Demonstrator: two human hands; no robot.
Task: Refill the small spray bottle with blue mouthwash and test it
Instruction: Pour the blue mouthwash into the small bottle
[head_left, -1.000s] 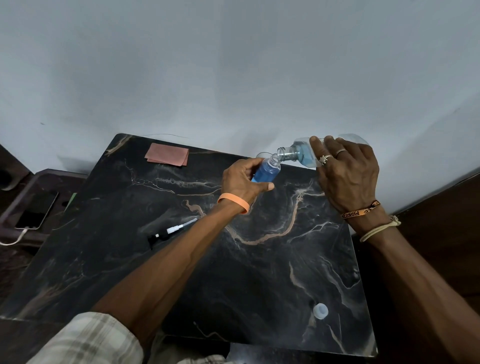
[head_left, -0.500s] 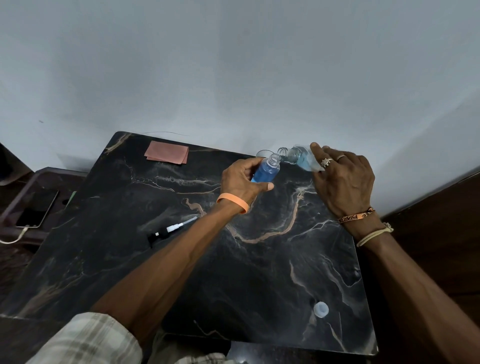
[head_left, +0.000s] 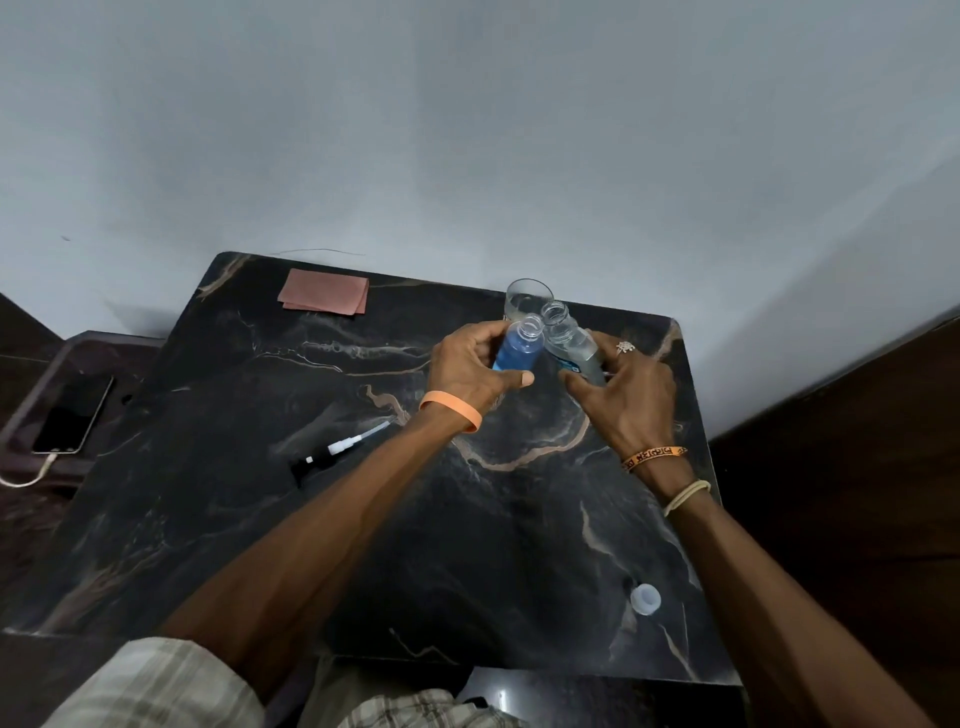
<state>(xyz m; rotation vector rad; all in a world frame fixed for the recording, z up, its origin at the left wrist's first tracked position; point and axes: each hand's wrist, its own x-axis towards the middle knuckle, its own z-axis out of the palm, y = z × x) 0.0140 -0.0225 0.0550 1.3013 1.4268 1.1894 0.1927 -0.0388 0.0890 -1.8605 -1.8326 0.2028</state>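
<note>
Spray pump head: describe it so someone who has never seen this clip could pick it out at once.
On the black marble table, look at the left half, midway between back and front edges. The spray pump head lies there on its side. Unlike the pink cloth and the round white cap, it is a slim stick: black head, white collar, clear tube.

Blue on black marble.
The table (head_left: 249, 519) is black, veined tan and white; the small spray bottle (head_left: 517, 351) shows deep blue, the mouthwash bottle (head_left: 574, 348) clear; the wristband (head_left: 452, 408) orange, the cloth (head_left: 324, 298) pink.
</note>
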